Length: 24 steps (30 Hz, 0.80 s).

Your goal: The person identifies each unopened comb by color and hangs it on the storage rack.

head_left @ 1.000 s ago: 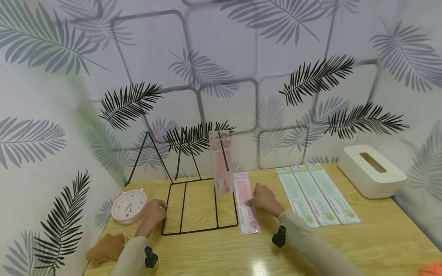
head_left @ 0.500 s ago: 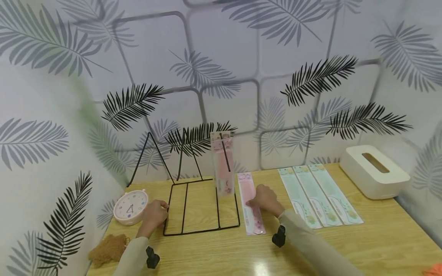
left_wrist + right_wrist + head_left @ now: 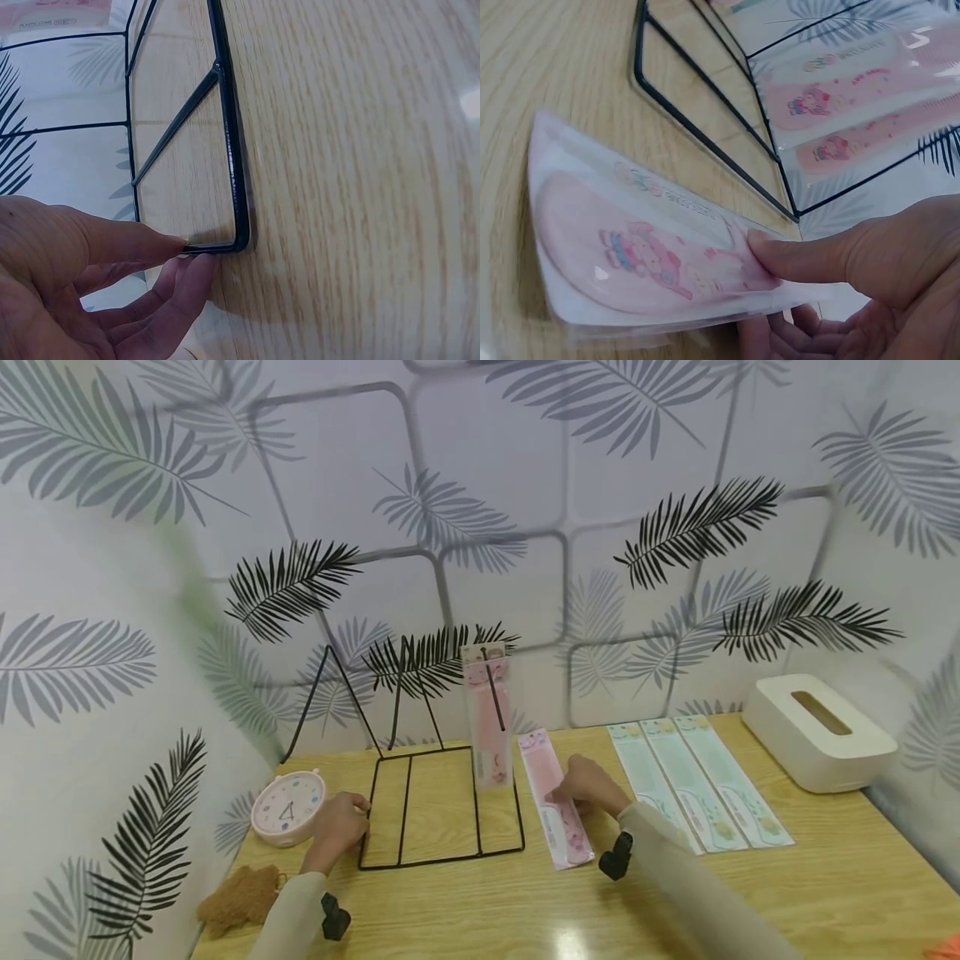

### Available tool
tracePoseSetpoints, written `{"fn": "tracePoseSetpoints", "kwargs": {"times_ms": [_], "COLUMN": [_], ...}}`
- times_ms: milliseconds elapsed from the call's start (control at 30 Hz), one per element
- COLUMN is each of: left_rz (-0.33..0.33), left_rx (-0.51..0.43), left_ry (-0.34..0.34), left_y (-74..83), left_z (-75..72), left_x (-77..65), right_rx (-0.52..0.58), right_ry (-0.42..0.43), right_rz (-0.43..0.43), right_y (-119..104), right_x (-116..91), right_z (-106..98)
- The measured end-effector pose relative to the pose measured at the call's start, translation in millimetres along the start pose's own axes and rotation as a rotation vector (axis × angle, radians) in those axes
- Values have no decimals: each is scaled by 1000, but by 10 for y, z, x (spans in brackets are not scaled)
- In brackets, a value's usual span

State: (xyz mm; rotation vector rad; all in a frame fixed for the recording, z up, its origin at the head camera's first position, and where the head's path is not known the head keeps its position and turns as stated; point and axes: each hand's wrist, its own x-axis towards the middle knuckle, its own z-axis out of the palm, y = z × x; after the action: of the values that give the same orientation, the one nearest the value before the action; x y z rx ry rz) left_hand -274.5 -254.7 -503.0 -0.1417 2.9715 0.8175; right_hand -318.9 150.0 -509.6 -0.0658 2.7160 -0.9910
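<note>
My left hand pinches the left side bar of a black wire display rack between thumb and fingers; in the left wrist view that grip is close to the rack's front corner. To the right of the rack, my right hand holds a pink comb in a clear package by its right edge. The right wrist view shows the thumb on top and fingers under the package, its handle end tilted over the wood. Pink packaged combs hang from one hook of the rack.
Three green packages lie side by side to the right, before a white tissue box. On the left are a pink round clock and a brown fuzzy item. A patterned wall rises behind the table.
The near end of the pink comb package has swung to the right, and my right hand has shifted slightly right with it. My left hand keeps its hold on the rack.
</note>
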Motion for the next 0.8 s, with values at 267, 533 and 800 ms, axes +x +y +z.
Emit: {"fn": "tracePoseSetpoints", "kwargs": {"times_ms": [267,533,800], "left_rz": [-4,0,-1], "left_rx": [2,10,2], "left_ry": [4,-6,-4], "left_y": [-8,40,34], "left_z": [-6,-33,-11], "left_x": [12,18,-17], "right_rx": [193,526,608], "right_ry": [-110,-192,-338], "right_rz": [-95,-269,-609], "right_y": [165,161,60], "right_x": [-64,-176,-392], "right_z": [-217,-634,-834]}}
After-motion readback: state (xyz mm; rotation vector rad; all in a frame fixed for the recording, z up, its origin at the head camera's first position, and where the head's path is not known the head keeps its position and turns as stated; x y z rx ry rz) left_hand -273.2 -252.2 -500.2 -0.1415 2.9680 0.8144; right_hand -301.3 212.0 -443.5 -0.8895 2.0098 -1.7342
